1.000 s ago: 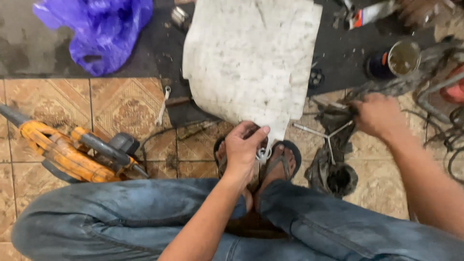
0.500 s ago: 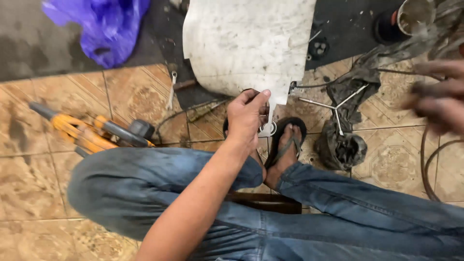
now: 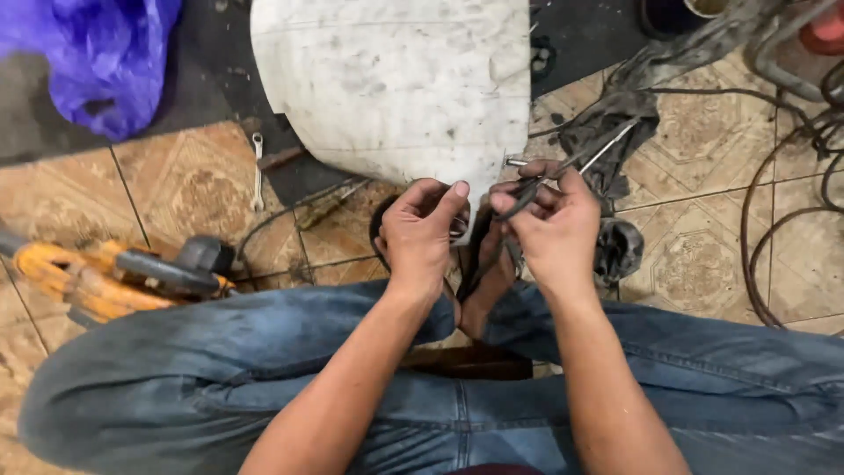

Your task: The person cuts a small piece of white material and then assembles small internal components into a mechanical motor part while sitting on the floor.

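Observation:
A large white, scuffed panel (image 3: 396, 88) lies on the floor in front of me, its lower corner coming down between my hands. My left hand (image 3: 420, 233) pinches something small at that corner; the thing itself is hidden by my fingers. My right hand (image 3: 549, 224) is closed on a thin dark metal tool (image 3: 563, 171) whose shaft runs up to the right. Both hands sit close together above my sandalled foot (image 3: 485, 281) and crossed legs in blue jeans.
An orange-and-black power tool (image 3: 114, 277) lies at left on the tiled floor. A small spanner (image 3: 258, 171) lies near the panel. A purple plastic bag (image 3: 88, 62) is at top left. A dark rag (image 3: 615, 132), cables (image 3: 774, 220) and a small black part (image 3: 620, 251) are at right.
My right hand came in from the far right with the thin tool and now meets my left hand at the panel's corner. The view has shifted slightly.

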